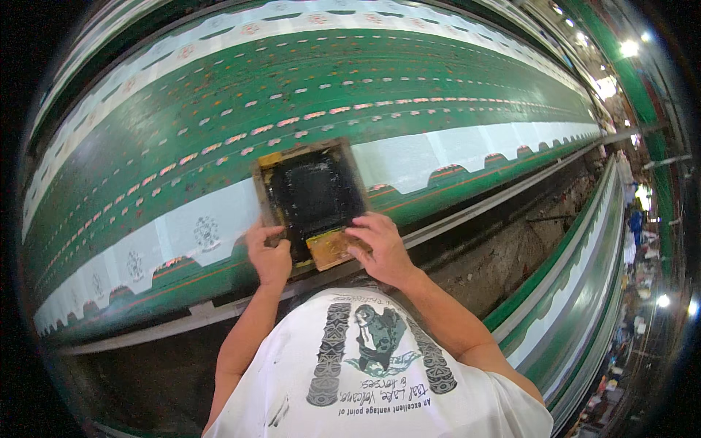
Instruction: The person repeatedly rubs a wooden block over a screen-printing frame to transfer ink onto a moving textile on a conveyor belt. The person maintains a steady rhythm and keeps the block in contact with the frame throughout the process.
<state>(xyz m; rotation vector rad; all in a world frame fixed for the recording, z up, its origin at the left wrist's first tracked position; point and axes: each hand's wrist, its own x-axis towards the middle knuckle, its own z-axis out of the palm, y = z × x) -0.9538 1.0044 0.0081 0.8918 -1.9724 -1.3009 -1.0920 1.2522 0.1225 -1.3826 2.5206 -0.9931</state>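
Note:
A wooden-framed screen (307, 186) with a dark, ink-smeared middle lies over a row of pale cut fabric pieces (393, 152) along the green printing table. My left hand (269, 248) grips the screen's lower left side, fingers curled at the frame. My right hand (381, 252) holds the lower right corner, its fingers at a stained yellow wooden piece (327, 250) along the screen's near edge; whether it also grips that piece is unclear. Pale pieces left of the screen carry small dark printed motifs (207, 233).
A metal rail (453, 226) runs along the table's near edge. Another long green table (548, 306) with pale pieces is at the right, past a dark gap. More pale strips (321, 22) lie along the far side. A person in blue (634, 219) stands far off at the right, among clutter.

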